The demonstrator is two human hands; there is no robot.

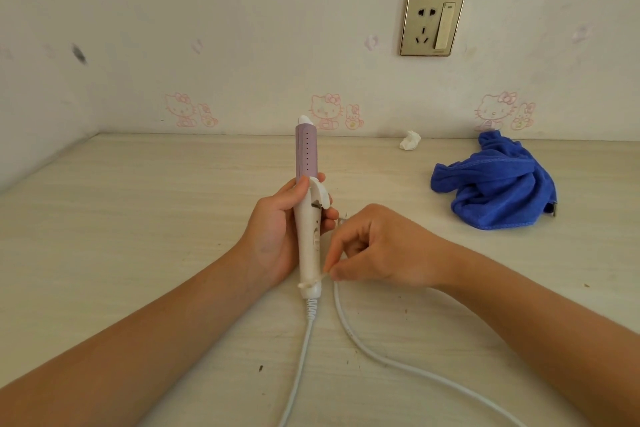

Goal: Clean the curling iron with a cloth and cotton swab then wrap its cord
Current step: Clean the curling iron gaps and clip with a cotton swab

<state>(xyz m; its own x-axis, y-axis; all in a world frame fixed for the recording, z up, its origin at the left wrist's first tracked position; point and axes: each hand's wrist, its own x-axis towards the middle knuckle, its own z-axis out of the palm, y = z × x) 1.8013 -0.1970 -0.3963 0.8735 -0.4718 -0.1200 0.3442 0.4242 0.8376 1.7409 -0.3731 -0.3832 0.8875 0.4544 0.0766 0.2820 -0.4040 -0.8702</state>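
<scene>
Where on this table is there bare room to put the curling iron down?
The whole stretch left of the left hand is bare. Right of the right hand lie the blue cloth and crumpled tissue; the cord crowds the front.

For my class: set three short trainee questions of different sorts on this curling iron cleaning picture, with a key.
1. True or false: the blue cloth lies on the table, in neither hand.
2. Which hand grips the curling iron?
A. left hand
B. right hand
C. both
3. Fill in: the right hand pinches a cotton ____ against the base of the handle.

Key: 1 true; 2 A; 3 swab.
</scene>
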